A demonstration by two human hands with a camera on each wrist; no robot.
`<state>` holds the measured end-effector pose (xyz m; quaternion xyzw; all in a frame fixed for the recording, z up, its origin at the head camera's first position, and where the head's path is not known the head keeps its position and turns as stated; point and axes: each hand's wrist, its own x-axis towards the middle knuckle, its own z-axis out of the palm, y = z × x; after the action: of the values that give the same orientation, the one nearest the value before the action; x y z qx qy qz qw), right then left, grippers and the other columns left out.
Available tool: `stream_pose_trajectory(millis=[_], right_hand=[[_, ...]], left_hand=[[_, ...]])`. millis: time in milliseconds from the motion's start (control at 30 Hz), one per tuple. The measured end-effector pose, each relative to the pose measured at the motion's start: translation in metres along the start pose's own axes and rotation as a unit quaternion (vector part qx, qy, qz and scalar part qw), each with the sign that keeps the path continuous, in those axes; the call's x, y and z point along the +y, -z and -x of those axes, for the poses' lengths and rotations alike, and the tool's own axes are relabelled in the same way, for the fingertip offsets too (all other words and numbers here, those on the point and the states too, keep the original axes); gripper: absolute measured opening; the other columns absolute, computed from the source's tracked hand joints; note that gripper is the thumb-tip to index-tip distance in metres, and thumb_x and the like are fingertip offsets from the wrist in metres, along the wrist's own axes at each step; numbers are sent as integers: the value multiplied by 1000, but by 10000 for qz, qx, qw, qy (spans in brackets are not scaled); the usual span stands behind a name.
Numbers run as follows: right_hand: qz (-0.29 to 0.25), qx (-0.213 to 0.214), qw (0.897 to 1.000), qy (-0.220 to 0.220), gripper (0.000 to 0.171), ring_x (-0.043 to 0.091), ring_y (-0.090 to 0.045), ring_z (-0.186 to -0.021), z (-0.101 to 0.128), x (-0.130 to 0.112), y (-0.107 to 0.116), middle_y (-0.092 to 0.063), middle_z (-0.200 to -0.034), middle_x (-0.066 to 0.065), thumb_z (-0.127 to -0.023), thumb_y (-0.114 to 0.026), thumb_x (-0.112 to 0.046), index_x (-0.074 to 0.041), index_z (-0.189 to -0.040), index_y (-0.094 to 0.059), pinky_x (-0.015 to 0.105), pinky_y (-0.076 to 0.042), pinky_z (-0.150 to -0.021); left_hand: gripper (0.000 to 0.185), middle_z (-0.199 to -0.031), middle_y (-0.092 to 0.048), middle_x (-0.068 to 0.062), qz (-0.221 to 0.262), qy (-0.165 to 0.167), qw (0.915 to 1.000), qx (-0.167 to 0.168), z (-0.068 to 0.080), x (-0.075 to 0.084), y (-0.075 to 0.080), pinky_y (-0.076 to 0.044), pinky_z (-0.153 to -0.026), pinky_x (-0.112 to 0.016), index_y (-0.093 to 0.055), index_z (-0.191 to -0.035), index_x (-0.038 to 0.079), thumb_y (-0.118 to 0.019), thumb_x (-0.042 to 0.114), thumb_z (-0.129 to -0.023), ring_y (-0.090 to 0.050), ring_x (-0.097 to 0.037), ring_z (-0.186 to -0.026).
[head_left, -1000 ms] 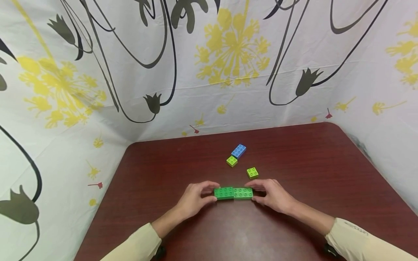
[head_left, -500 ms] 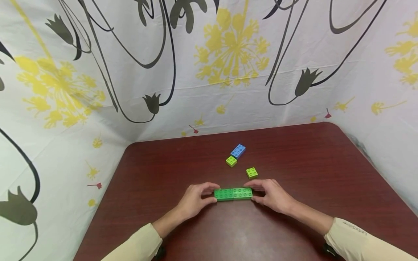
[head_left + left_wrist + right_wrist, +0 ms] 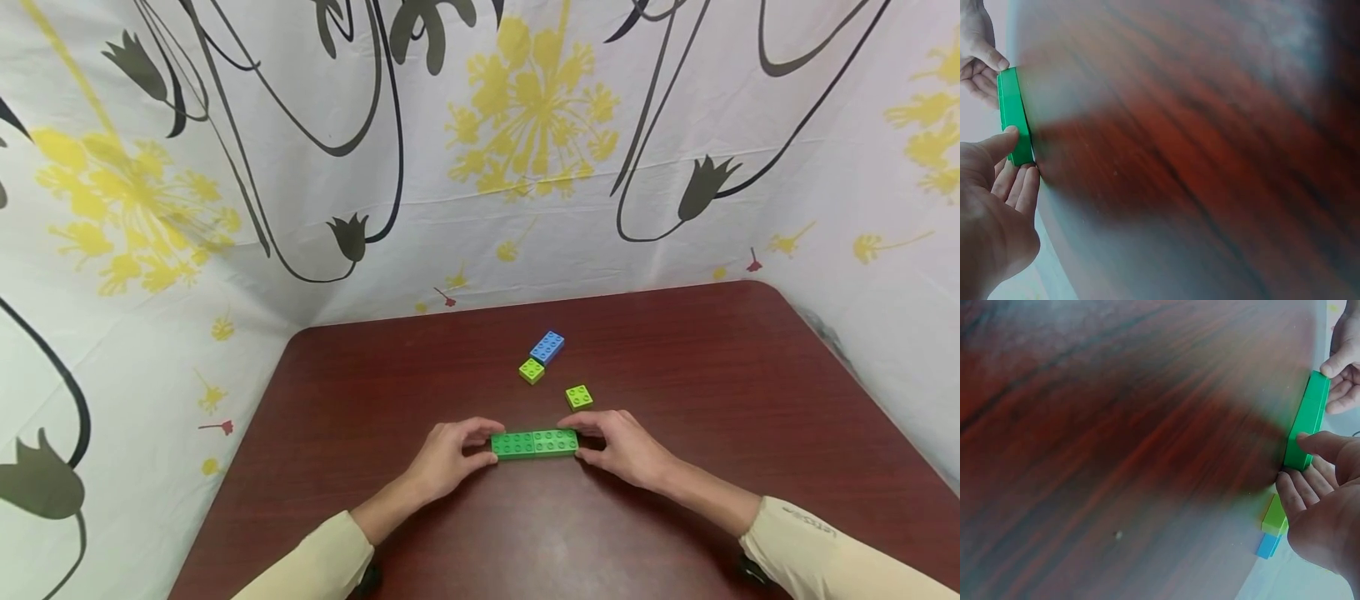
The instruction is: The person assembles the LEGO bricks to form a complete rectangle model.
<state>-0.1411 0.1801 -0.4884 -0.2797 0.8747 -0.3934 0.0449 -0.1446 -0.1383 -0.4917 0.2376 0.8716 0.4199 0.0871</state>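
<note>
- Reached in from the lower edge of the head view on pale sleeves, forearms angled inward toward mid-frame: left hand and right hand.
- Lay between the two hands just below the frame's centre: two dark green bricks butted end to end, one row, long axis left to right across the picture, flat on the dark red worktop.
- Gripped the row's left end with the left hand, thumb on the near side and curled fingers over the far side; same grip in the left wrist view, thumb on the brick at the left edge of that frame.
- Gripped the right end with the right hand, mirrored, fingers arched over the far edge and thumb on the near face; confirmed in the right wrist view at the right edge, thumb pressed on the brick.
- Sat equally near, one hand per end, wrists low close to the worktop, palms facing each other along the row's axis.
- Rested just beyond the right hand's fingers, close but apart from them: a lime square brick.
- Sat farther up the frame, around centre: a second lime square brick with a blue brick just beside its far right corner; touching or not, could not tell.
- Hung behind, filling the upper half: a white curtain with yellow and black flowers.
</note>
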Motion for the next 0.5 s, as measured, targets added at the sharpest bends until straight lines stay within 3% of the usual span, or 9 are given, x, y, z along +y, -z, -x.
stream_pose_trajectory(millis=[200, 500], right_hand=[[391, 4, 9992, 28, 44, 21, -72, -116, 0, -1, 0, -76, -125, 3, -88, -83, 4, -9, -129, -74, 40, -61, -92], [259, -67, 9996, 12, 46, 24, -72, -117, 0, -2, 2, -75, -127, 6, -88, -83, 4, -7, -132, -72, 43, -61, -93]], left_hand=[[40, -131, -72, 5, -146, 42, 9998, -109, 0, -2, 0, -58, -96, -27, -72, -133, 17, -82, 11, -95, -71, -10, -114], [43, -134, -71, 6, -160, -64, 9996, -227, -1, -6, 2, -56, -97, -23, -71, -136, 17, -82, 12, -95, -69, -7, -115]])
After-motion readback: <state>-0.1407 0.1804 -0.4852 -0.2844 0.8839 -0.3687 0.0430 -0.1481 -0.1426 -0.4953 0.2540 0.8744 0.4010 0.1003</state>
